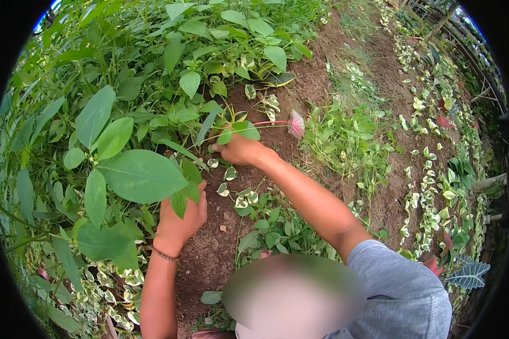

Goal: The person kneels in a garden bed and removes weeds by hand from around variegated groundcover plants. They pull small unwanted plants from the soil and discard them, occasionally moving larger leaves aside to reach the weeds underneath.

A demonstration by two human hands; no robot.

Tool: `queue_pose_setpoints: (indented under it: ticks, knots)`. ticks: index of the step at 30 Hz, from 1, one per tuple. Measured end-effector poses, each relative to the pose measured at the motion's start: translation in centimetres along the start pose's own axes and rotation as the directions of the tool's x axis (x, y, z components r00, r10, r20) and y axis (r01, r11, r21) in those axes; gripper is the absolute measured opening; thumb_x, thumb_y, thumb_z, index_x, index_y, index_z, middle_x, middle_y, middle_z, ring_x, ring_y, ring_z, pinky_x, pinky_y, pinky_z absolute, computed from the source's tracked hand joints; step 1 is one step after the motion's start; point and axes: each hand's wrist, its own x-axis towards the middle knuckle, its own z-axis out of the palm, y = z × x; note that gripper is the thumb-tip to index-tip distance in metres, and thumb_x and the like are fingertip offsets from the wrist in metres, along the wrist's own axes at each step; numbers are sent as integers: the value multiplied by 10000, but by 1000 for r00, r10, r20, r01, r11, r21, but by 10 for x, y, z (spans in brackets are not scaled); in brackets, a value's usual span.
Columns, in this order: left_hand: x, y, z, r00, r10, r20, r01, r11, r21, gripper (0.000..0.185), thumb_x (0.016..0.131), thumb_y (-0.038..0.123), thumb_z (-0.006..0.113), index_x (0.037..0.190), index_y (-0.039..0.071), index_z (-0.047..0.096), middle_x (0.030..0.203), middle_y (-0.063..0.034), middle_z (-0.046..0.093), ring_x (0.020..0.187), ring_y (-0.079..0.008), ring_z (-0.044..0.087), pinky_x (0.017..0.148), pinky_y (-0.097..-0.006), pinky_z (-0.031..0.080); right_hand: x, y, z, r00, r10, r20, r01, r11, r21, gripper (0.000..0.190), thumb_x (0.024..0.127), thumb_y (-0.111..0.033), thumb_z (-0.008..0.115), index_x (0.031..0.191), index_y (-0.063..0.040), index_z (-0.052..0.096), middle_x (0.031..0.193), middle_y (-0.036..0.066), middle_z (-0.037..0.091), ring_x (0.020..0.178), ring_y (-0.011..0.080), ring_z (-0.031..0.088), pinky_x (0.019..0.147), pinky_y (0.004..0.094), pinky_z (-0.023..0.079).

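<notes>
My right hand (239, 149) reaches down among green weeds at the edge of bare soil, its fingers curled and partly covered by leaves. A pink caladium leaf (297, 124) on a long red stalk leans out to the right just beyond it. My left hand (184, 214), with a beaded bracelet (164, 255) at the wrist, reaches into the weed foliage (188, 182) lower left. Leaves hide its fingertips, so what it grips cannot be seen. Between both hands, small variegated white-and-green leaves (230, 173) grow from the soil (222, 212).
A tall broad-leaved weed (140, 174) stands close in front on the left. Dense weeds (152, 55) fill the upper left. A heap of green plants (348, 142) lies on the soil to the right. Rows of variegated plants (426, 169) run along the far right, near a dark-leaved alocasia (468, 273).
</notes>
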Motion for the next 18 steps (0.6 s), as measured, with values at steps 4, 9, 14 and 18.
queue_pose_setpoints:
  ticks: [4,9,14,18]
  knots:
    - [2,1,-2,995,-45,90,47,999,-19,248,875,130,685,1122,105,686,1252,-126,654,1176,-361,585,1005,-506,445,4,-5,13,978,-209,25,211,969,-131,297,884,-267,724,1070,-35,712,1002,241,701,947,384,692,811,465,544]
    - [4,4,-11,999,-29,46,34,994,-106,219,877,127,652,1083,87,714,1158,-141,676,1078,-364,619,980,-499,460,17,-11,32,971,-164,-176,142,981,-128,319,833,-309,777,939,-13,726,868,254,691,898,422,686,784,500,540]
    - [5,-14,-36,983,-15,-184,17,1000,9,255,850,67,650,1097,44,713,1198,-160,648,1016,-393,624,935,-420,500,22,-6,48,951,-287,-114,232,909,-346,530,790,-299,798,1134,42,583,991,280,674,922,452,667,769,538,527]
    - [7,-53,-62,916,-261,-306,181,947,-265,330,887,72,645,1208,-7,661,1218,-134,651,1045,-269,630,933,-358,476,26,0,47,969,-126,-213,124,992,-27,409,826,-304,781,1045,5,626,918,217,675,836,380,639,780,465,509]
